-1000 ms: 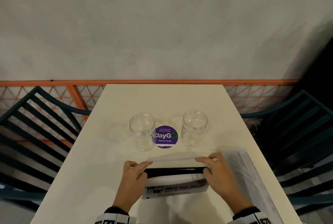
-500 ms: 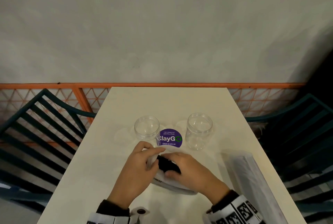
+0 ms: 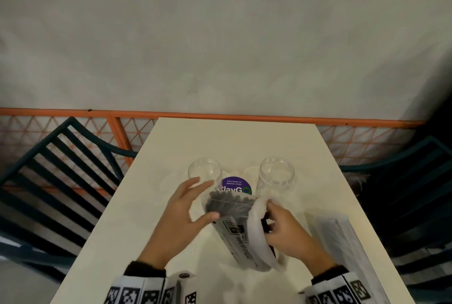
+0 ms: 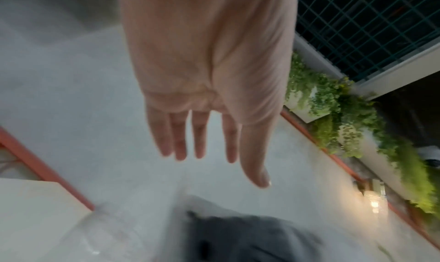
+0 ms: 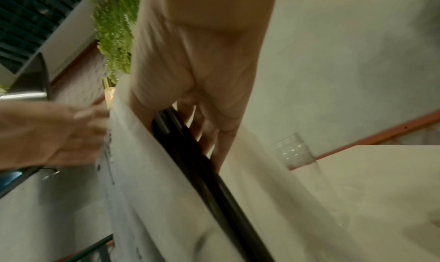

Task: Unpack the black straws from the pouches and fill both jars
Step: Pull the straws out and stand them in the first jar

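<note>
Above the table (image 3: 171,242), left hand (image 3: 182,213) fingers straight and spread beside pouch (image 3: 241,237), right hand (image 3: 285,232) fingers curled, gripping pouch and straws (image 3: 227,203).

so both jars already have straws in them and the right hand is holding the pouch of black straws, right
Not quite. In the head view the left jar and the right jar are both empty. The black straws are all inside the pouch. The rest holds: the right hand grips the pouch, and the right wrist view shows its fingers curled on it.
</note>
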`<act>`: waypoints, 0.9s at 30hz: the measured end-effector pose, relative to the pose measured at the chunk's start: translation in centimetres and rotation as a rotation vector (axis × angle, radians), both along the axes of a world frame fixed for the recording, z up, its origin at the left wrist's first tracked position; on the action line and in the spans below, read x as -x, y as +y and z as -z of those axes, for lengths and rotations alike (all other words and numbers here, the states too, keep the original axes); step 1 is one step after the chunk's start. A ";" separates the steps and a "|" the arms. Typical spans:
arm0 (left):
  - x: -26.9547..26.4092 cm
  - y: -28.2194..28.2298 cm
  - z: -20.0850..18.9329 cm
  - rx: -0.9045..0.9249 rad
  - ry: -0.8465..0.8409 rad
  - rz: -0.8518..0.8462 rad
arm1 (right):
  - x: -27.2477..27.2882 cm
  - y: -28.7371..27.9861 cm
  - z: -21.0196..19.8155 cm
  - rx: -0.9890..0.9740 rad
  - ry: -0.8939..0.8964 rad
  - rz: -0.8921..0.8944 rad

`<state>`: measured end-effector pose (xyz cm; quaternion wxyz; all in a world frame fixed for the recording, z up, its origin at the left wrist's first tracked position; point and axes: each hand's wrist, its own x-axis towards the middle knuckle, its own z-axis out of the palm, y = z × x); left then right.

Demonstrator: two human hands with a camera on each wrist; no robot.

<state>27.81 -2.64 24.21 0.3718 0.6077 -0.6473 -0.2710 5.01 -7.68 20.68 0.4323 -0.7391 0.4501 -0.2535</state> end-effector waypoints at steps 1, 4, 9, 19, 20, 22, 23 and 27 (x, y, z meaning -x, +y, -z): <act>-0.6 -0.1 0.3 -0.099 -0.008 0.004 | 0.5 -0.1 0.0 -0.016 -0.017 0.014; -0.2 -0.4 1.0 -0.236 0.160 0.081 | 1.7 -0.2 0.2 -0.070 -0.070 0.025; 1.3 -1.0 2.0 -0.066 0.361 -0.114 | 2.6 -0.3 0.7 -0.130 -0.073 0.014; 1.9 -1.3 4.4 -0.014 0.420 -0.274 | 2.9 -0.3 1.3 -0.058 -0.099 0.075; 1.9 -1.3 4.5 -0.016 0.451 -0.285 | 3.0 -0.4 1.4 -0.053 -0.112 0.105; 1.8 -1.1 4.5 -0.037 0.519 -0.272 | 3.3 -0.6 1.8 -0.080 -0.144 0.145; 1.7 -1.0 4.3 -0.062 0.550 -0.227 | 3.3 -0.7 1.8 -0.093 -0.157 0.131; 2.0 -0.8 4.4 -0.176 0.580 -0.053 | 2.6 -0.6 1.6 -0.101 -0.186 0.081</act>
